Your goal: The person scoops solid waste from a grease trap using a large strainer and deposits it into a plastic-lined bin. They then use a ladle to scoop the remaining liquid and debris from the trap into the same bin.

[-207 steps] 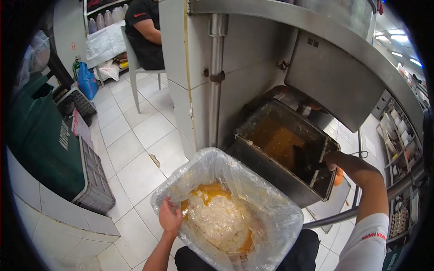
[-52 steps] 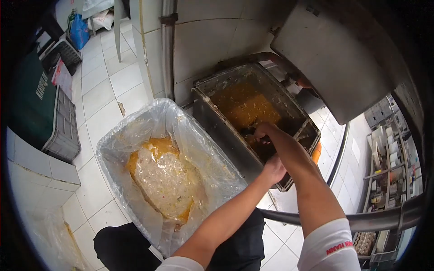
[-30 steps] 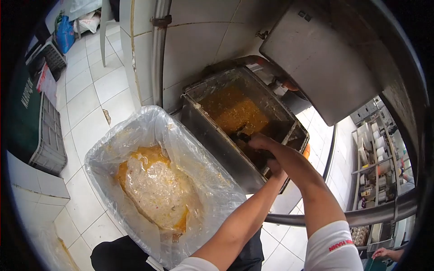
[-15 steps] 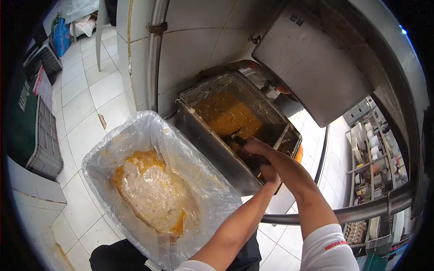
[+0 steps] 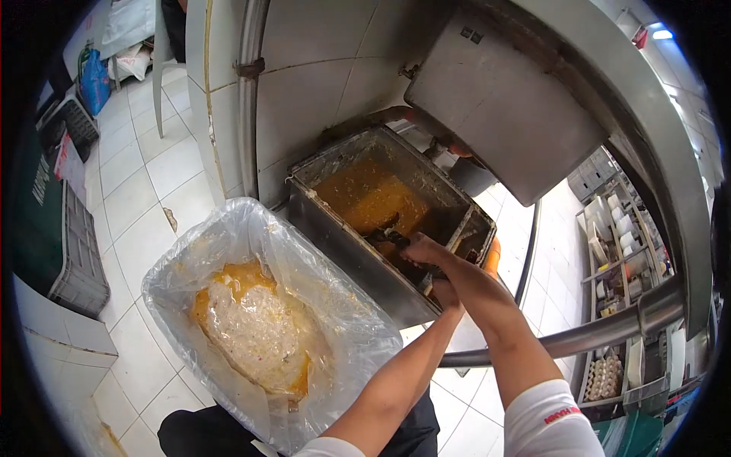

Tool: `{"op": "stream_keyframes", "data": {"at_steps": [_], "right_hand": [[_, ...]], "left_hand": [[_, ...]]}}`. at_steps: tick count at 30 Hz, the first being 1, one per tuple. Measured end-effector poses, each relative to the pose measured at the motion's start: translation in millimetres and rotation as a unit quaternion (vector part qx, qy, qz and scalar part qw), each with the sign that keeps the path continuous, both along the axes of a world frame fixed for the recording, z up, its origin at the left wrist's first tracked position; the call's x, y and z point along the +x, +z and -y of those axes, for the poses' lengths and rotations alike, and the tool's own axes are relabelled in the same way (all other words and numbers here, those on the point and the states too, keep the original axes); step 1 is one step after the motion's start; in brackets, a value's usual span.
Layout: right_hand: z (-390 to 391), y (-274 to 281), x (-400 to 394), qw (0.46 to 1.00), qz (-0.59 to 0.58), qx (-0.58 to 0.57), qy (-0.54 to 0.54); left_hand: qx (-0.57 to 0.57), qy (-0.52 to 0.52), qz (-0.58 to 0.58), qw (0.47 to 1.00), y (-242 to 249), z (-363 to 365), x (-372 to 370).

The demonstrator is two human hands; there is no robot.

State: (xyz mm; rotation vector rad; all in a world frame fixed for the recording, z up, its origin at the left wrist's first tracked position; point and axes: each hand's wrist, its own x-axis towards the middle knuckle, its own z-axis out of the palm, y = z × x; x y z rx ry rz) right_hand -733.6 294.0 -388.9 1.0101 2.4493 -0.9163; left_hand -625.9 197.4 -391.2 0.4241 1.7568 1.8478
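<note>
An open metal tank (image 5: 358,251) holds murky orange-brown greasy liquid (image 5: 373,194). My right hand (image 5: 422,253) is closed around a dark tool (image 5: 392,234) over the tank; its lower end is at the liquid and its exact kind cannot be made out. My left hand (image 5: 446,292) is closed lower down by the tank's near rim, apparently on the same tool's handle, with the fingers mostly hidden. Left of the tank stands a bin lined with a clear plastic bag (image 5: 179,266). Inside it lies pale, whitish sludge (image 5: 255,327) with orange oil around it.
A grey metal basin (image 5: 510,107) hangs above the tank. A metal rail (image 5: 594,335) crosses at the right, before shelves with dishes and egg trays (image 5: 604,377). Crates (image 5: 80,251) stand at left on white floor tiles (image 5: 145,228). A tiled wall (image 5: 304,91) is behind.
The view has shifted slightly. My right hand and the dark tool have moved a little left and up within the tank; my left hand stays by the near rim.
</note>
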Motion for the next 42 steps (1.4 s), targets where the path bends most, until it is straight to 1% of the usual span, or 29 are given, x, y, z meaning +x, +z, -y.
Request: {"op": "stream_keyframes", "data": {"at_steps": [3,4,5,6,7,8,9,10,11,13,15,16,17,18,19,20,21,22,23,24,28,30,31,33,34,36,38,40,42], "right_hand": [[13.9,1.8,4.8,0.998,-0.034,0.014,-0.055],[23.0,8.7,5.1,0.997,-0.032,0.025,-0.069],[29.5,14.0,5.5,0.995,-0.032,0.036,-0.083],[27.9,12.5,7.0,0.995,-0.034,0.034,-0.086],[20.8,8.9,7.3,0.998,-0.002,0.067,0.007],[22.3,11.8,6.6,0.990,0.031,0.099,0.100],[24.5,14.4,6.6,0.990,0.029,0.099,0.100],[26.8,17.2,7.5,0.997,0.025,0.074,0.011],[29.4,19.4,8.5,0.996,0.021,0.048,-0.078],[34.2,28.5,7.9,0.996,0.038,0.064,-0.055],[33.9,29.1,11.2,0.995,0.056,0.079,-0.031],[32.0,27.8,14.2,0.995,0.050,0.086,-0.003],[30.6,26.3,16.8,0.994,0.043,0.092,0.025],[33.3,26.4,18.3,0.995,0.042,0.092,0.025],[37.2,25.6,19.8,0.997,0.005,0.066,-0.042],[40.7,25.9,20.6,0.993,-0.033,0.039,-0.109],[42.6,26.3,21.0,0.993,-0.034,0.038,-0.110],[43.3,25.9,21.6,0.994,-0.025,0.046,-0.101],[43.7,25.5,22.0,0.994,-0.015,0.053,-0.093],[45.3,26.4,22.6,0.994,-0.017,0.052,-0.093],[46.8,24.4,27.8,0.992,-0.051,0.042,-0.106],[46.9,23.0,28.6,0.990,-0.069,0.041,-0.114],[46.8,22.4,29.2,0.991,-0.068,0.050,-0.103],[51.7,24.7,28.7,0.992,-0.067,0.057,-0.093],[58.1,30.4,28.7,0.990,-0.068,0.056,-0.109],[58.3,27.3,29.2,0.988,-0.071,0.055,-0.127],[56.1,21.6,30.6,0.978,-0.095,0.029,-0.185],[60.5,27.3,31.0,0.977,-0.105,0.018,-0.185],[55.6,26.3,32.6,0.976,-0.115,0.009,-0.185]], "left_hand": [[-0.009,-0.105,0.076,0.992,-24.2,-5.6,-1.7],[-0.012,-0.106,0.075,0.991,-61.9,-21.4,6.1],[0.066,-0.127,0.163,0.976,-116.3,-45.6,17.1],[0.143,-0.146,0.250,0.946,-144.5,-57.0,25.2],[0.141,-0.148,0.248,0.947,-141.9,-56.8,26.5],[0.233,-0.115,0.340,0.904,-135.1,-54.6,26.2],[0.320,-0.079,0.425,0.843,-128.3,-52.6,24.8],[0.320,-0.080,0.424,0.843,-121.9,-49.6,23.6],[0.250,-0.098,0.337,0.902,-116.1,-45.5,22.8],[0.098,-0.132,0.148,0.975,-112.2,-42.7,25.1],[-0.060,-0.157,-0.051,0.984,-92.9,-31.1,22.7],[-0.061,-0.158,-0.052,0.984,-78.8,-23.2,19.4],[-0.038,-0.186,0.037,0.981,-52.7,-8.5,11.1],[-0.014,-0.212,0.125,0.969,-48.8,-6.2,11.0],[-0.016,-0.213,0.124,0.969,-57.5,-8.8,13.5],[0.191,-0.160,0.302,0.920,-92.0,-25.1,26.2],[0.383,-0.094,0.455,0.798,-112.0,-33.7,34.0],[0.382,-0.095,0.454,0.799,-100.6,-24.7,31.4],[0.288,-0.084,0.332,0.894,-77.2,-8.3,25.4],[0.185,-0.070,0.198,0.960,-64.0,2.0,21.8],[0.235,-0.009,0.235,0.943,-76.9,-5.0,27.9],[0.272,-0.082,0.352,0.892,-80.3,-2.7,25.6],[0.272,-0.082,0.352,0.892,-81.7,-1.0,26.2],[0.141,-0.125,0.184,0.965,-52.3,22.8,14.0],[0.140,-0.125,0.184,0.965,-45.3,27.8,12.9],[0.191,-0.064,0.141,0.969,-35.0,35.3,10.5],[0.206,-0.061,0.148,0.965,-25.3,43.9,9.3],[0.222,-0.058,0.153,0.961,-9.2,56.0,2.5],[0.097,-0.124,0.070,0.985,6.5,66.9,-5.2]]}}
